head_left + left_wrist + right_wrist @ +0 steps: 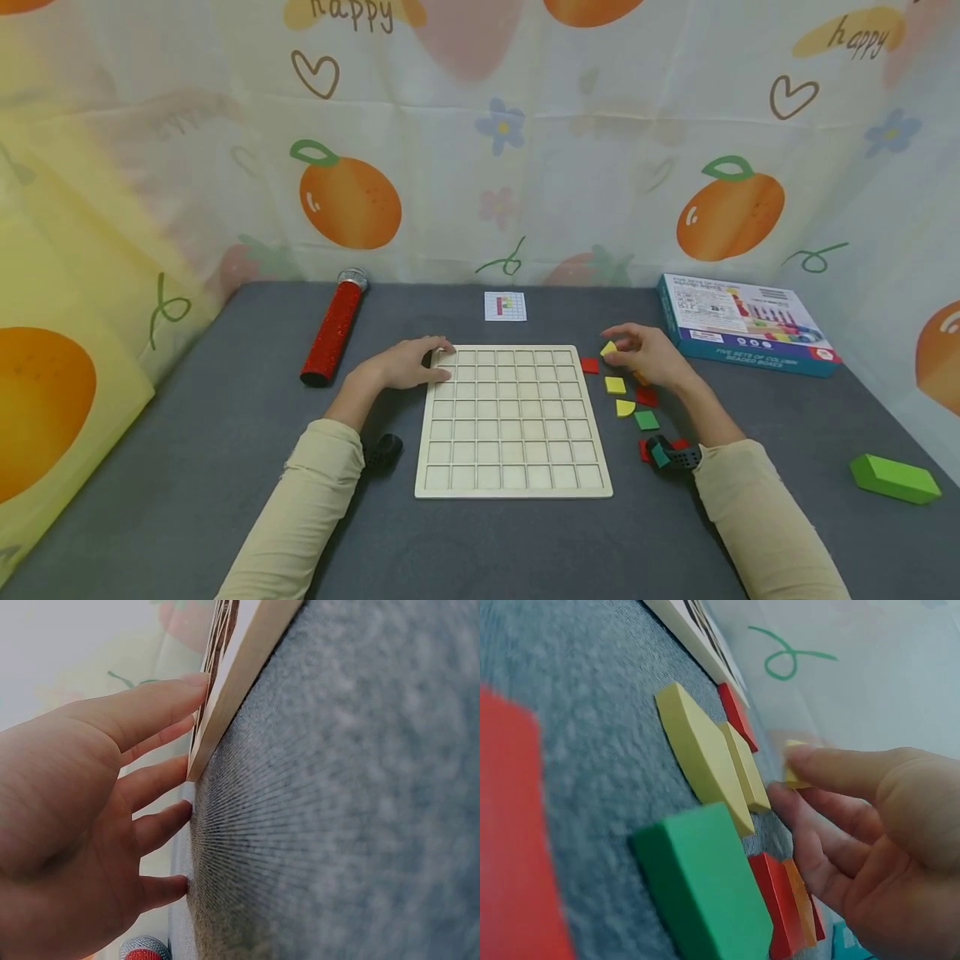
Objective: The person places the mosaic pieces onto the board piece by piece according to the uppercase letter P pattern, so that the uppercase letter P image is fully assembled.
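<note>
A green block (895, 479) and likely microphone (332, 330) lie apart.

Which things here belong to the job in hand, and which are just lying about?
Likely part of the job: gridded board, held yellow piece, loose coloured pieces, patterned card.

Seemingly just lying about: red microphone, blue-edged box, bright green block.

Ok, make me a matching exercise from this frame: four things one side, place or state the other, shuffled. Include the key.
Things
1. left hand
2. right hand
3. red microphone
4. lime-green block

Place or state
A. lying to the right of the right sleeve
B. pinching a yellow piece
C. lying to the left of the left hand
D. touching the grid board near its far left corner

Pairs: 1-D, 2-B, 3-C, 4-A
</note>
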The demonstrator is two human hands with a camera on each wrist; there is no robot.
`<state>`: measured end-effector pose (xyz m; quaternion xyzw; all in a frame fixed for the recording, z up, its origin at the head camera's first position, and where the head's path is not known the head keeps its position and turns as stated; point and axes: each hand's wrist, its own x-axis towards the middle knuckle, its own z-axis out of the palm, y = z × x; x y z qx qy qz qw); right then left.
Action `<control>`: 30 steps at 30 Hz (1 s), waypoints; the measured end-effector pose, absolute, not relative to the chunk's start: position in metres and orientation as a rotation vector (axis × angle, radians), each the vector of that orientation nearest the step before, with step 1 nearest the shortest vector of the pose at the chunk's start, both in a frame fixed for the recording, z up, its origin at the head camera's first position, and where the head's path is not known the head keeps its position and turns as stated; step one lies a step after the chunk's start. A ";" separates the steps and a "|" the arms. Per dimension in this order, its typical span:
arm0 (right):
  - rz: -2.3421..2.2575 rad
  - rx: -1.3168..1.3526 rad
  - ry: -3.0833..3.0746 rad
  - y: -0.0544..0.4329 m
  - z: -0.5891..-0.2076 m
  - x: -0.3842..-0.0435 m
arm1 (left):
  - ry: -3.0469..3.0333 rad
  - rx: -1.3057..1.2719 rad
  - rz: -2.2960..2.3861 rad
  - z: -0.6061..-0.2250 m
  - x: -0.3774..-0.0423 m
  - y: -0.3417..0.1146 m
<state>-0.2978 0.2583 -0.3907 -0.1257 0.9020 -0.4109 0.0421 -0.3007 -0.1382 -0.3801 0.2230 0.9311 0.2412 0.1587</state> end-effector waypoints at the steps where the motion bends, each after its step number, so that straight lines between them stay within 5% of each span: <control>1: -1.277 -0.366 2.755 0.257 -0.390 -0.298 | 2.661 0.632 0.692 -0.380 -0.301 -0.138; 30: -1.394 -0.422 2.357 0.207 -0.365 -0.297 | 2.659 0.642 0.694 -0.380 -0.301 -0.137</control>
